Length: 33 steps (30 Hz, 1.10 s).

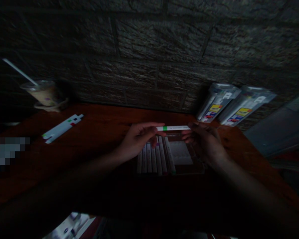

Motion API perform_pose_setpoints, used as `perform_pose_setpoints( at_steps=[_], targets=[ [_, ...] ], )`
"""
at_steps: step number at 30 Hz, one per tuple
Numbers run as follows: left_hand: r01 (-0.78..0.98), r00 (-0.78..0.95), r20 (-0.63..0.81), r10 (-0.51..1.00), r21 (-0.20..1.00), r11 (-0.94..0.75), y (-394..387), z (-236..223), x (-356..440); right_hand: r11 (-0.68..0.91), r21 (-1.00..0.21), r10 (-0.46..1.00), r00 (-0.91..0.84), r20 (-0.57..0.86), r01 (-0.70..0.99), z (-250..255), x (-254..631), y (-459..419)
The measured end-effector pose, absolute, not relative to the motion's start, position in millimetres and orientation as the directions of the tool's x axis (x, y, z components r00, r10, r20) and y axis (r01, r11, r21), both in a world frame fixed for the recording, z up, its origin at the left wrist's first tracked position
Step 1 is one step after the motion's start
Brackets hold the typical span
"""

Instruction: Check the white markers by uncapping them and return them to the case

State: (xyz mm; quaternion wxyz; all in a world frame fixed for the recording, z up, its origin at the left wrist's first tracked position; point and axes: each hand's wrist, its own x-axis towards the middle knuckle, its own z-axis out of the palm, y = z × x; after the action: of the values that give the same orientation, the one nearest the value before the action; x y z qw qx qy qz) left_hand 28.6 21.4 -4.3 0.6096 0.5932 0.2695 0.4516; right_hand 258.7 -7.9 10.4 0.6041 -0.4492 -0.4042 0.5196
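Observation:
A white marker (175, 128) with a green band lies level between my two hands. My left hand (137, 139) pinches its banded end between thumb and fingers. At the other end, my right hand (208, 142) has its fingers closed round the tip, which they hide. Below them on the table is a clear plastic case (199, 169), partly filled with a row of white markers (153, 161) lying side by side on its left. A white paper or label (180, 152) shows in the case's right part.
Several loose markers (62, 127) lie together on the wooden table (99, 122) at left. Behind them a drink cup with a straw (43, 94) stands in a holder. Two clear cases (215, 103) with yellow labels stand upright at back right, against the stone wall (139, 73).

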Motion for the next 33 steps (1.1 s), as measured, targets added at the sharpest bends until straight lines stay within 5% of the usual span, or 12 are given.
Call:
perform_pose_setpoints(
  at_steps=[16,23,33],
  targets=[
    [-0.089,0.443,0.183,0.878,0.983,-0.160,19.7,-1.3,29.4,0.237,-0.969,0.971,0.024,0.239,0.067,7.5,252.3,-15.7],
    [-0.044,0.441,0.172,0.881,0.984,-0.170,17.0,-1.3,29.1,0.401,-0.816,0.893,0.021,0.449,0.416,2.5,251.3,-20.9],
    [-0.011,0.482,0.208,0.851,0.973,-0.231,13.0,-9.6,29.4,0.481,-0.703,0.854,-0.098,0.512,0.524,-0.9,253.3,-24.5]
  ],
)
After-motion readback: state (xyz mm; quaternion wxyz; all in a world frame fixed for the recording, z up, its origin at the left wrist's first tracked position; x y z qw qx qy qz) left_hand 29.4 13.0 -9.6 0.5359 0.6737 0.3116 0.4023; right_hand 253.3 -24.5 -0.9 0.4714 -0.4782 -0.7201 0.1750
